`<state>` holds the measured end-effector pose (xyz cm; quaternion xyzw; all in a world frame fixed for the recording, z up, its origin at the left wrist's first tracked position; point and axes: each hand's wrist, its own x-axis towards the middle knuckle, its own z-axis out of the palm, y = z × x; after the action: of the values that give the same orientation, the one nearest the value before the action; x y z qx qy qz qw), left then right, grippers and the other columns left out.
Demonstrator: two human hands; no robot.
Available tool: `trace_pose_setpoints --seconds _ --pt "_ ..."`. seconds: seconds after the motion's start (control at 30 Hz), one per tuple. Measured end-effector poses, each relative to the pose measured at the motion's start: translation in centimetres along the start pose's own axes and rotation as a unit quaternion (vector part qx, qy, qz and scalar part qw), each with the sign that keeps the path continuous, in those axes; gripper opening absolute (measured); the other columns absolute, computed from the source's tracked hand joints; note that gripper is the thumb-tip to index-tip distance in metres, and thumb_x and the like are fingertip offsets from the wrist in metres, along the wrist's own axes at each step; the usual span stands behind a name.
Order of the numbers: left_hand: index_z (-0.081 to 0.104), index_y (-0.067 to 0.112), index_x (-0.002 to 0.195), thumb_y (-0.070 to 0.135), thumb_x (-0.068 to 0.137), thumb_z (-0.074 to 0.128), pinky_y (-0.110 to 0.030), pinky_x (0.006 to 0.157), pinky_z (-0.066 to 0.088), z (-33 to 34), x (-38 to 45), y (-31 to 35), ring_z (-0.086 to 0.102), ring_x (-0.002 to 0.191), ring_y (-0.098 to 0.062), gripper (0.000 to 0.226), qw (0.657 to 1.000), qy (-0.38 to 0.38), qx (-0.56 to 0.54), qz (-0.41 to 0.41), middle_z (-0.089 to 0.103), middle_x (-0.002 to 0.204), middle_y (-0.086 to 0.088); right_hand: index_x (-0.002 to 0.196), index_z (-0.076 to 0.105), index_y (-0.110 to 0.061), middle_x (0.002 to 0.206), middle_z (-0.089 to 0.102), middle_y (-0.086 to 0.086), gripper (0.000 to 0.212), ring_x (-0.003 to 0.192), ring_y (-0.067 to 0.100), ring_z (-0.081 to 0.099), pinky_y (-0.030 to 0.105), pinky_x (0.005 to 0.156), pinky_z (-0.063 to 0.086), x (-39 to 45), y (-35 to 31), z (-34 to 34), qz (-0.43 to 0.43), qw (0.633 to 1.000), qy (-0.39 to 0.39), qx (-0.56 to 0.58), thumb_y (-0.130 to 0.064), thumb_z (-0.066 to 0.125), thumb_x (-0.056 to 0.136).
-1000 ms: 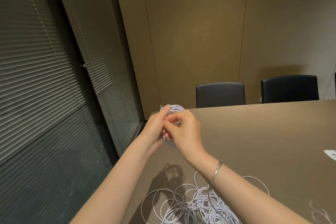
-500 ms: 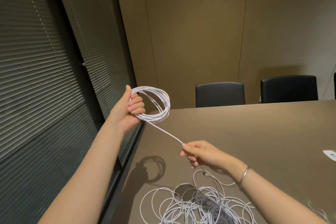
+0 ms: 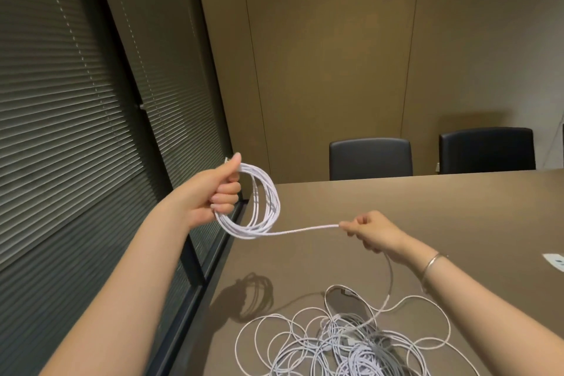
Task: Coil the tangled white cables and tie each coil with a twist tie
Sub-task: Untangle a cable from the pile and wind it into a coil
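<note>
We hold a round coil of thin white cable (image 3: 259, 204) up in the air with our left hand (image 3: 213, 192), above the near-left corner of the smooth brown bench (image 3: 427, 217). The fingers (image 3: 224, 197) of that hand are curled tightly round the coil's left side, and the thumb lies along its top (several loops are bunched together in the grip). From the bottom of the coil a single straight strand of the same white cable (image 3: 305, 229) runs to the right, reaching our right hand (image 3: 372, 233).

The right hand is lower and well apart from the left, hovering over the bench. Its fingers are curled and pinch the strand at their tips, so the cable is stretched between the two hands. Past the right hand the cable drops down and joins a loose tangled heap of white cables (image 3: 351, 342) that lies on the bench near its front edge, below both hands. The heap spreads in wide overlapping loops, denser in the middle.

A thin silver bangle (image 3: 430, 265) sits on the right wrist. The coil throws a dark ringed shadow (image 3: 250, 293) on the bench just left of the heap. Two black padded chairs (image 3: 370, 159) stand at the far side of the bench, against a tan panelled wall (image 3: 335, 55). Dark slatted blinds (image 3: 76, 101) fill the left side.
</note>
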<state>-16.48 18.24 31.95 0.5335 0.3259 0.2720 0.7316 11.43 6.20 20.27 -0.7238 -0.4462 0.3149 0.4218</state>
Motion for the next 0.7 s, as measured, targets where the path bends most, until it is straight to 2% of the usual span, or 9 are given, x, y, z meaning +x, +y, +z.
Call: trace_pose_setpoints --seconds 0.1,0.17,0.23,0.33,0.4,0.47,0.57,0.63,0.7 --pt "0.036 0.023 0.066 0.049 0.084 0.063 -0.016 0.033 0.017 1.8 0.1 -1.2 0.016 0.040 -0.005 0.042 0.994 0.019 0.104 -0.010 0.019 0.054 0.007 0.069 0.058 -0.008 0.047 0.035 0.001 0.026 0.042 0.016 0.030 0.018 0.038 0.021 0.5 -2.9 1.0 0.010 0.993 0.104 0.062 -0.020 0.059 0.092" --pt "0.035 0.023 0.066 0.048 0.090 0.062 -0.017 0.036 0.018 2.9 0.4 -2.1 0.016 0.043 -0.007 0.043 0.990 0.029 0.138 -0.011 0.021 0.055 0.006 0.080 0.062 -0.002 0.053 0.038 0.005 0.021 0.048 0.018 0.033 0.022 0.044 0.024 0.1 -5.2 2.0 0.000 0.986 0.122 0.110 -0.012 0.050 0.094" --pt "0.035 0.023 0.068 0.049 0.091 0.061 -0.018 0.038 0.018 3.7 0.8 -2.9 0.017 0.044 -0.008 0.043 0.989 0.038 0.141 -0.010 0.021 0.056 0.006 0.086 0.063 0.003 0.061 0.044 0.008 0.023 0.052 0.019 0.039 0.025 0.049 0.028 -0.8 -7.2 3.1 -0.035 0.985 0.105 0.134 -0.004 0.042 0.092" --pt "0.040 0.022 0.066 0.054 0.091 0.058 -0.018 0.039 0.019 4.8 1.1 -3.6 0.019 0.042 -0.008 0.045 0.994 0.025 0.107 -0.009 0.022 0.055 0.005 0.099 0.068 -0.010 0.064 0.058 0.008 0.033 0.055 0.017 0.051 0.028 0.055 0.044 -2.9 -9.5 5.0 -0.107 0.980 0.037 0.161 0.002 0.039 0.092" --pt "0.043 0.019 0.065 0.056 0.092 0.055 -0.018 0.038 0.024 5.4 1.1 -3.9 0.025 0.039 -0.009 0.048 0.996 0.008 0.090 0.004 0.026 0.052 0.004 0.100 0.071 -0.015 0.068 0.064 0.009 0.034 0.057 0.017 0.058 0.031 0.061 0.054 -4.1 -10.3 6.2 -0.159 0.970 0.013 0.181 0.002 0.043 0.092" --pt "0.048 0.016 0.067 0.057 0.091 0.056 -0.019 0.040 0.030 6.1 0.9 -4.1 0.030 0.038 -0.011 0.048 0.997 0.001 0.076 0.023 0.032 0.048 0.003 0.091 0.074 -0.015 0.068 0.069 0.007 0.027 0.059 0.019 0.065 0.036 0.069 0.059 -5.0 -10.5 7.2 -0.190 0.961 0.030 0.200 0.001 0.052 0.089" --pt "0.051 0.015 0.064 0.053 0.091 0.060 -0.020 0.039 0.031 7.1 0.7 -4.5 0.031 0.038 -0.011 0.047 0.995 0.020 0.086 0.048 0.036 0.047 0.002 0.085 0.073 -0.011 0.062 0.067 0.009 0.018 0.055 0.020 0.064 0.038 0.070 0.060 -5.7 -10.7 8.4 -0.196 0.951 0.063 0.232 -0.001 0.060 0.087" --pt "0.048 0.015 0.060 0.046 0.093 0.060 -0.019 0.038 0.028 7.6 0.6 -4.7 0.033 0.038 -0.012 0.047 0.993 0.038 0.091 0.061 0.037 0.049 0.001 0.081 0.074 -0.011 0.058 0.063 0.003 0.018 0.051 0.018 0.062 0.040 0.067 0.060 -5.8 -10.6 8.9 -0.207 0.950 0.091 0.218 -0.001 0.060 0.087" --pt "0.053 0.014 0.067 0.040 0.097 0.058 -0.019 0.037 0.027 7.6 0.7 -4.8 0.036 0.038 -0.012 0.040 0.993 0.053 0.078 0.071 0.040 0.051 0.001 0.087 0.075 -0.014 0.067 0.061 -0.008 0.016 0.056 0.013 0.064 0.039 0.070 0.059 -5.7 -10.4 9.1 -0.230 0.950 0.112 0.179 -0.005 0.062 0.087"
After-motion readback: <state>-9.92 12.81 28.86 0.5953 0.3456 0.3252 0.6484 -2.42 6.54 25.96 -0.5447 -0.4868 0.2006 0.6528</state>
